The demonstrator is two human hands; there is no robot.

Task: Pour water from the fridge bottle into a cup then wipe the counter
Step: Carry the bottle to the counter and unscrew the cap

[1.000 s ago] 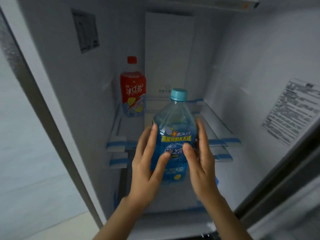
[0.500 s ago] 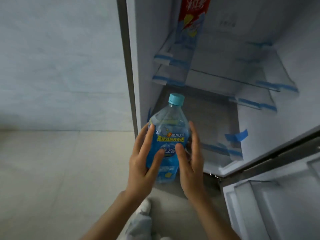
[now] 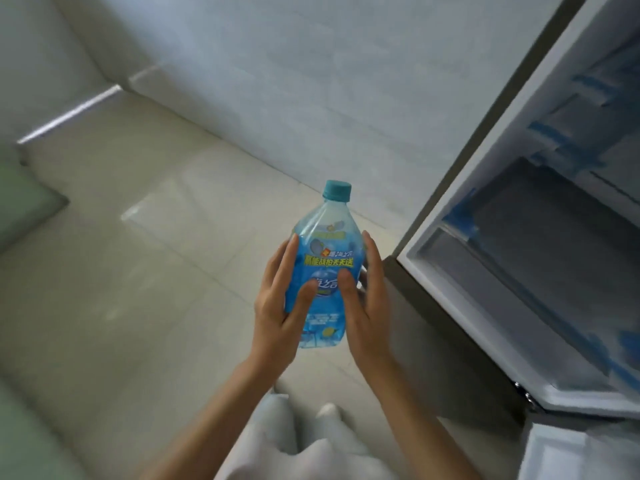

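Both hands clasp one bottle (image 3: 323, 271) between them, out in front of the body and over the floor, just left of the open fridge. Left hand (image 3: 277, 306) wraps the bottle's left flank, thumb laid across the front of the label; right hand (image 3: 369, 303) presses the right flank, thumb also on the label, fingers (image 3: 372, 258) extended upward along the side.

Bottle: clear blue-tinted plastic, upright with a slight tilt, teal screw cap (image 3: 337, 189) on. Wrapped in a blue label. A yellow band across it carries blue Chinese characters; below, a round pale emblem with larger characters partly hidden by the two thumbs. Small print and a lemon-like picture near the base, too small to read. Brand not legible.

Fridge (image 3: 519, 237): stands at right, open, white interior walls, shelves and bins edged with strips of blue tape (image 3: 464, 220). Grey outer edge runs diagonally up the frame.

Floor (image 3: 138, 271): pale beige glossy tile, with a bright reflection patch. White wall (image 3: 277, 81) beyond, meeting the floor along a diagonal line. Greenish blurred object (image 3: 24, 206) at far left edge, cannot identify. Light trousers and a white shoe tip (image 3: 327, 408) visible below the forearms.
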